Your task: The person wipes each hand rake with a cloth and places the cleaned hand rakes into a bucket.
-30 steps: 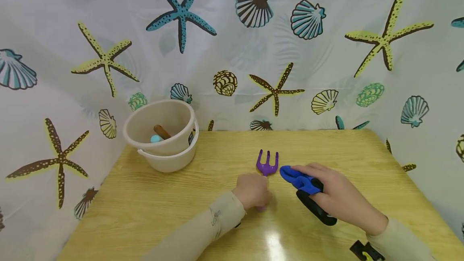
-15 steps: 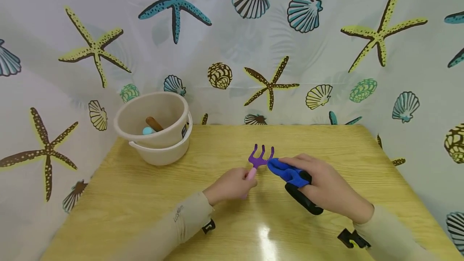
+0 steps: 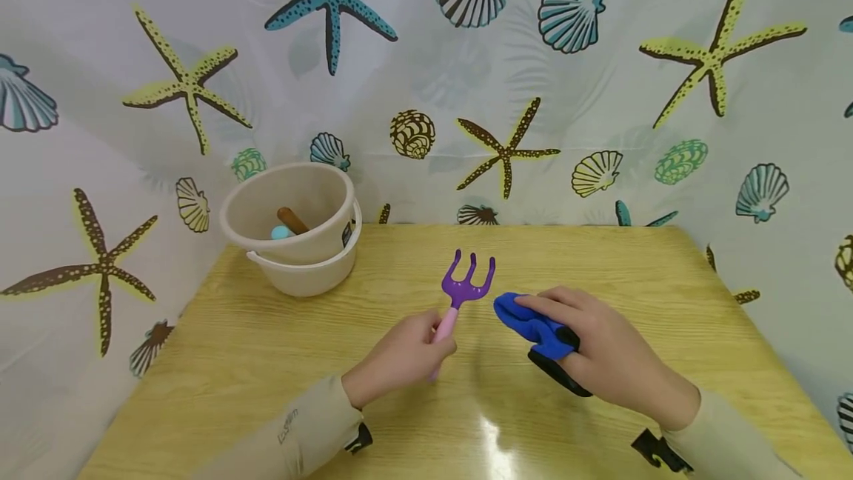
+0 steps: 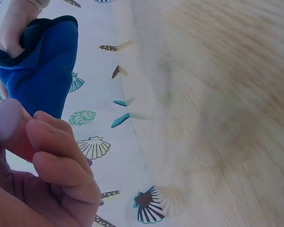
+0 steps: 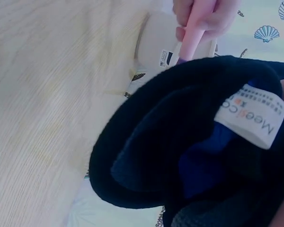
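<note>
My left hand (image 3: 403, 354) grips the pink handle of a small garden hand fork (image 3: 466, 289), its purple tines pointing up and away from me. In the left wrist view the fingers curl round the handle, whose rounded pink end (image 4: 9, 120) shows. My right hand (image 3: 613, 354) holds a folded blue fabric glove (image 3: 529, 321) with black trim, just right of the fork. Seen from the right wrist, the glove's black-edged opening (image 5: 142, 146) gapes wide, with a white label (image 5: 252, 116) inside; part of the fork is hidden behind it.
At the back left of the wooden table (image 3: 266, 369) stands a cream bucket (image 3: 309, 272) with its handle down. A brown wooden handle (image 3: 292, 221) and a light-blue rounded thing (image 3: 281, 232) show inside it. A curtain (image 3: 413, 58) printed with starfish and shells hangs behind the table.
My left hand has raised the fork from the tabletop and moved left with it, bringing the handle into clearer view. My right hand stays close by with the glove, shifted slightly left.
</note>
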Demonstrator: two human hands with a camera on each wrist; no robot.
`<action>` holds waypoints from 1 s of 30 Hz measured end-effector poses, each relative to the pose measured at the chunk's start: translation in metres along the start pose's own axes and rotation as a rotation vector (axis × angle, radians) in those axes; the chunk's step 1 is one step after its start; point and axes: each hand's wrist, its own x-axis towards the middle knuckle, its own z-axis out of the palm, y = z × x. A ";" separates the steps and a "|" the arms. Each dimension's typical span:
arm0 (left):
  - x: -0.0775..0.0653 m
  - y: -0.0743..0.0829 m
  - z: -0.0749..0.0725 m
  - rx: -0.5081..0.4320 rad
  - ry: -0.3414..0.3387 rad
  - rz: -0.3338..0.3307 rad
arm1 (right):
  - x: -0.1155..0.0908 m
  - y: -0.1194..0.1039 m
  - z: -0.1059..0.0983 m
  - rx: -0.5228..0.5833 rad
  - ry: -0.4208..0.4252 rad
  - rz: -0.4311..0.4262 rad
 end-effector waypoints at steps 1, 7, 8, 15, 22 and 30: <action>-0.002 0.000 -0.001 0.003 -0.002 0.000 | -0.001 0.000 0.000 -0.008 0.001 -0.003; -0.007 0.001 0.003 -0.026 -0.013 -0.002 | 0.004 0.001 0.002 -0.087 0.007 -0.018; -0.007 0.001 0.005 -0.032 -0.015 -0.005 | 0.007 -0.001 0.003 -0.101 0.003 -0.020; -0.011 0.002 0.013 -0.140 -0.064 -0.043 | 0.031 -0.009 0.021 -0.194 -0.002 -0.064; -0.014 0.005 0.017 -0.150 -0.092 -0.031 | 0.045 -0.009 0.037 -0.264 -0.054 -0.079; -0.008 0.007 0.017 -0.092 -0.082 0.036 | 0.052 -0.010 0.039 -0.378 -0.205 -0.037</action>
